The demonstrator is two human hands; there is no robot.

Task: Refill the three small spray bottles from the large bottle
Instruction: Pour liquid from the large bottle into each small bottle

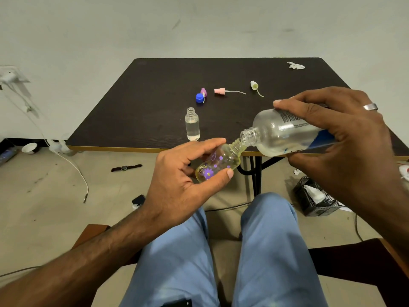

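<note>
Pouring step, item: large bottle (pixel 285 131) into flowered small bottle (pixel 218 162), mouth to mouth, held in the air in front of the worktop (pixel 155 89) edge, above the lap.

Method, as judged: keep the two necks touching and aligned; tilt the large bottle slowly so the thin stream does not overrun the narrow neck; hold the small bottle slanted only as far as its neck needs; stop short of the threads so the sprayer can go back in.

Left hand (pixel 177 180): palm turned inward, grip clamped on the flowered small bottle, thumb below, fingers over the top, bottle leaning neck-up toward the right.

Right hand (pixel 340 134): grip clamped round the large bottle's body from above, bottle lying nearly level, neck pointing left and slightly down. Ring on one finger.

Other stock on the worktop: clear small bottle (pixel 192 125), upright, uncapped, holding liquid; blue cap (pixel 199 97) touching purple sprayer (pixel 203 92); pink sprayer (pixel 220 91); pale sprayer (pixel 254 84). Third small bottle not seen.
</note>
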